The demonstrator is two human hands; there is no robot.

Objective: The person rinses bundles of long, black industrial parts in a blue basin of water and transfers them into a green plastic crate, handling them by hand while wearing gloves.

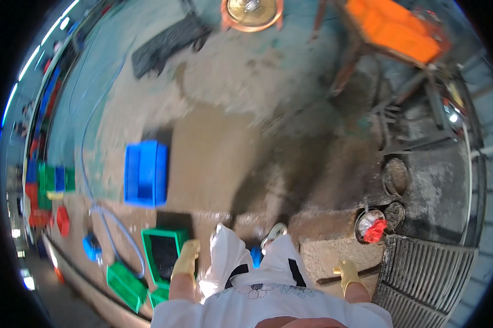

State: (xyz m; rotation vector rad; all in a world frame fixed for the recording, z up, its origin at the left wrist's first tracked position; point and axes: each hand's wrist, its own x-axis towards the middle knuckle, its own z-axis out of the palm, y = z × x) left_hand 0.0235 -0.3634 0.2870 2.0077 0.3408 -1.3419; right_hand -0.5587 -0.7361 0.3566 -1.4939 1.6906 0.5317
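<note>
My left hand [188, 257], in a pale yellow glove, hangs beside the right rim of a green bin [180, 233]. Its fingers look loosely stretched, with nothing visible in them; some are hidden by the glove's back. Something dark lies inside the bin. On the other side, my right hand [347, 271] wears a matching glove, fingers loosely bent and apart. A dark bar [328, 281] passes behind that hand, and no grip on it shows. A blue bin [146, 174] stands on the floor ahead to the left.
Near my right side are a metal floor grate [421, 279] and a bucket with a red bag [374, 230]. A hose [84, 136] winds along the left, past another green bin [127, 287]. Ahead lie a dark cart [171, 45], a round fan [252, 12] and an orange-topped stand [394, 30].
</note>
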